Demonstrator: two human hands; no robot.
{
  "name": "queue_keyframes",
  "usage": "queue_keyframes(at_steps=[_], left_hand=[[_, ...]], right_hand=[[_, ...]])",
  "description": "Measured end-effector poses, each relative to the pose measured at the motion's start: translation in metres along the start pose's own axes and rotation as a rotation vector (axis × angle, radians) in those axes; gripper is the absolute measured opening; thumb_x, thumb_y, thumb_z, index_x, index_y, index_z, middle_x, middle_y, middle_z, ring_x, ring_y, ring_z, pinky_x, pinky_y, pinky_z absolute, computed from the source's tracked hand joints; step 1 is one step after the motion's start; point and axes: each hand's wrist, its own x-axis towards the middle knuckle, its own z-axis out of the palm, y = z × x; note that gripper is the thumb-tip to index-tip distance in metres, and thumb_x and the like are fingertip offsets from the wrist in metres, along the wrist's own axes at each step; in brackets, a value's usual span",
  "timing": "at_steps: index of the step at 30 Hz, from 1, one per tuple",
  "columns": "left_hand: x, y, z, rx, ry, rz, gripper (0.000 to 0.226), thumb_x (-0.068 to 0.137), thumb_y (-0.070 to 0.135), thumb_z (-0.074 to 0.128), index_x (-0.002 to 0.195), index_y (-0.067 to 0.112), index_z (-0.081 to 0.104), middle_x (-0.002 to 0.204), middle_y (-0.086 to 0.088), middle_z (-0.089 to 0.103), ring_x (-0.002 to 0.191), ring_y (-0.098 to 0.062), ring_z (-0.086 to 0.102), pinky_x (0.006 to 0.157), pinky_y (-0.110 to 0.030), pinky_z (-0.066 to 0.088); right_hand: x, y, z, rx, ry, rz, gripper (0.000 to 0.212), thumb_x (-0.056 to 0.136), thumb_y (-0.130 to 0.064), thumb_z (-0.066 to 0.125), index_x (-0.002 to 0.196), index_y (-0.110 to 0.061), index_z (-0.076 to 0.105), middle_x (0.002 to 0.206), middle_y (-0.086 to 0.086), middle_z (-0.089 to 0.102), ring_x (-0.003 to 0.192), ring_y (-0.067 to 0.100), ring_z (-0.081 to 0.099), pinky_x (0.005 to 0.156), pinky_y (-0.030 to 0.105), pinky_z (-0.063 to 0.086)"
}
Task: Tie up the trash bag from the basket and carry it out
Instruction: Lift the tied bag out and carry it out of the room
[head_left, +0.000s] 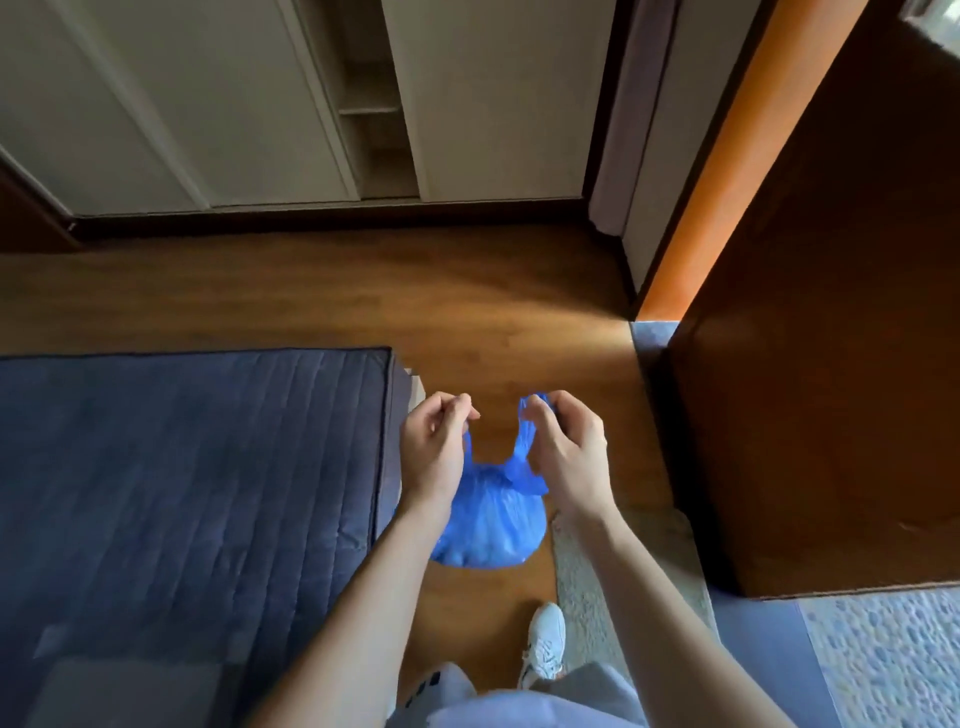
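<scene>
A small blue plastic trash bag (488, 525) hangs in the air above the wooden floor, bulging at the bottom. Its two top ends rise apart like ears. My left hand (434, 441) pinches the left end, mostly hidden behind the fingers. My right hand (563, 447) pinches the right end, whose blue tip shows above the fingers. The two ends are held apart and uncrossed. No basket is in view.
A bed with a dark blue quilted cover (187, 488) fills the left. A brown wooden door (831, 364) stands open on the right beside a bright gap. White closet panels (249, 104) line the far wall. A pale rug (623, 571) and my white shoe (545, 644) lie below.
</scene>
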Motion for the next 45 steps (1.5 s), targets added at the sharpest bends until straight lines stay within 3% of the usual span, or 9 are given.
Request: queue_keyframes(at_steps=[4, 12, 18, 26, 29, 32, 37, 42, 45], left_hand=[[0.041, 0.013, 0.036, -0.016, 0.04, -0.025, 0.032, 0.089, 0.023, 0.06, 0.057, 0.022, 0.059, 0.043, 0.012, 0.04, 0.047, -0.013, 0.033, 0.05, -0.029, 0.024], [0.113, 0.019, 0.084, -0.033, 0.1, -0.081, 0.035, 0.092, 0.035, 0.054, 0.059, 0.026, 0.062, 0.043, 0.013, 0.04, 0.043, -0.007, 0.034, 0.049, -0.027, 0.024], [0.193, 0.014, 0.095, -0.045, 0.085, -0.095, 0.033, 0.09, 0.039, 0.056, 0.061, 0.024, 0.061, 0.046, 0.015, 0.044, 0.049, -0.012, 0.036, 0.051, -0.028, 0.027], [0.352, 0.023, 0.103, -0.044, 0.069, -0.069, 0.031, 0.086, 0.037, 0.055, 0.058, 0.027, 0.063, 0.072, -0.012, 0.051, 0.071, -0.02, 0.05, 0.068, -0.033, 0.039], [0.412, 0.026, 0.111, -0.048, 0.049, -0.117, 0.03, 0.085, 0.041, 0.056, 0.059, 0.027, 0.06, 0.066, -0.006, 0.051, 0.065, -0.021, 0.048, 0.056, -0.031, 0.033], [0.471, 0.027, 0.116, -0.073, 0.067, -0.123, 0.027, 0.085, 0.038, 0.059, 0.061, 0.026, 0.06, 0.062, 0.005, 0.053, 0.064, -0.013, 0.05, 0.062, -0.033, 0.039], [0.547, 0.031, 0.122, -0.153, 0.096, -0.095, 0.037, 0.1, 0.016, 0.053, 0.064, 0.023, 0.059, 0.058, 0.01, 0.051, 0.052, 0.0, 0.045, 0.06, -0.025, 0.038], [0.612, 0.034, 0.128, -0.139, 0.092, -0.077, 0.033, 0.1, 0.022, 0.055, 0.067, 0.02, 0.06, 0.054, 0.013, 0.053, 0.051, -0.001, 0.044, 0.051, -0.014, 0.036], [0.655, 0.035, 0.133, -0.125, 0.143, -0.083, 0.031, 0.092, 0.035, 0.056, 0.063, 0.027, 0.063, 0.059, 0.012, 0.052, 0.055, -0.005, 0.044, 0.051, -0.017, 0.035]], right_hand=[[0.062, -0.014, -0.014, -0.006, -0.024, -0.01, 0.04, 0.095, -0.021, 0.058, 0.063, -0.015, 0.035, 0.058, -0.004, 0.033, 0.057, 0.012, 0.029, 0.054, 0.033, 0.029], [0.154, -0.01, -0.013, 0.083, -0.046, 0.049, 0.033, 0.097, -0.03, 0.055, 0.066, -0.028, 0.045, 0.06, -0.005, 0.038, 0.058, 0.017, 0.034, 0.057, 0.041, 0.034], [0.229, -0.006, 0.015, 0.063, -0.051, 0.077, 0.04, 0.095, -0.025, 0.057, 0.068, -0.008, 0.034, 0.059, 0.001, 0.033, 0.058, 0.019, 0.03, 0.056, 0.037, 0.031], [0.373, -0.016, 0.085, 0.032, -0.06, 0.092, 0.034, 0.094, -0.036, 0.05, 0.078, -0.01, 0.063, 0.053, -0.007, 0.042, 0.052, 0.018, 0.038, 0.054, 0.038, 0.034], [0.437, -0.023, 0.115, 0.009, -0.067, 0.101, 0.032, 0.092, -0.041, 0.05, 0.075, -0.018, 0.066, 0.049, -0.012, 0.045, 0.05, 0.015, 0.039, 0.055, 0.035, 0.033], [0.495, -0.034, 0.139, -0.009, -0.053, 0.1, 0.04, 0.087, -0.049, 0.051, 0.08, -0.013, 0.067, 0.052, -0.006, 0.041, 0.053, 0.021, 0.038, 0.054, 0.038, 0.033], [0.559, -0.036, 0.17, -0.043, -0.011, 0.031, 0.043, 0.091, -0.037, 0.053, 0.078, 0.002, 0.041, 0.062, 0.005, 0.033, 0.057, 0.021, 0.032, 0.052, 0.036, 0.031], [0.623, -0.032, 0.201, -0.047, -0.031, 0.062, 0.037, 0.092, -0.03, 0.053, 0.073, -0.002, 0.039, 0.06, 0.006, 0.036, 0.056, 0.02, 0.033, 0.051, 0.036, 0.031], [0.669, -0.031, 0.222, -0.048, -0.067, 0.082, 0.032, 0.093, -0.027, 0.054, 0.07, -0.006, 0.048, 0.057, 0.002, 0.042, 0.051, 0.015, 0.038, 0.052, 0.034, 0.034]])
